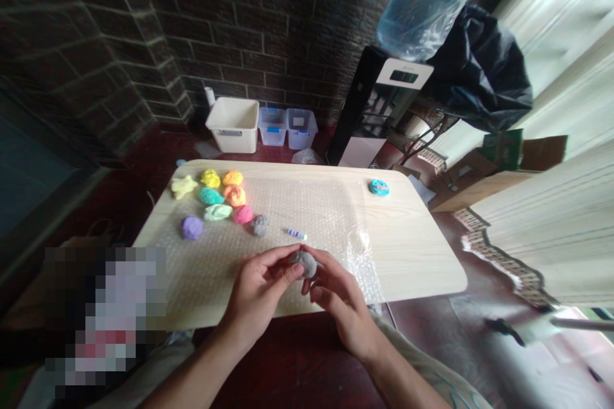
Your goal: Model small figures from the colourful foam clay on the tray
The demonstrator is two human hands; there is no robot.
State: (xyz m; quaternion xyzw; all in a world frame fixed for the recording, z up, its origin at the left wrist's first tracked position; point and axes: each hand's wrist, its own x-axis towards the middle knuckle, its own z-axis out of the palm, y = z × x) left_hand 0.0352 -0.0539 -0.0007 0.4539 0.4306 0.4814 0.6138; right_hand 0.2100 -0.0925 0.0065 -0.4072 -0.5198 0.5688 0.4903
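Observation:
A small grey lump of modelling clay (pixel 304 263) is held between my two hands, above the near part of the table. My left hand (pixel 261 281) grips it with thumb and fingers from the left. From the right, the fingers of my right hand (pixel 340 291) curl against it. Just beyond lies a short striped stick of coloured clay balls (pixel 297 234). Another grey clay lump (pixel 259 225) rests to its left. Farther left sit a pink lump (pixel 242 215), a purple lump (pixel 192 227), a pale green lump (pixel 218 212) and several yellow, orange and teal ones.
Bubble wrap (pixel 316 204) covers much of the wooden table (pixel 422 255). A blue round piece (pixel 379 187) lies at the far right. Behind the table stand a white bin (pixel 233 128), two clear boxes (pixel 301 131) and a water dispenser (pixel 374 115).

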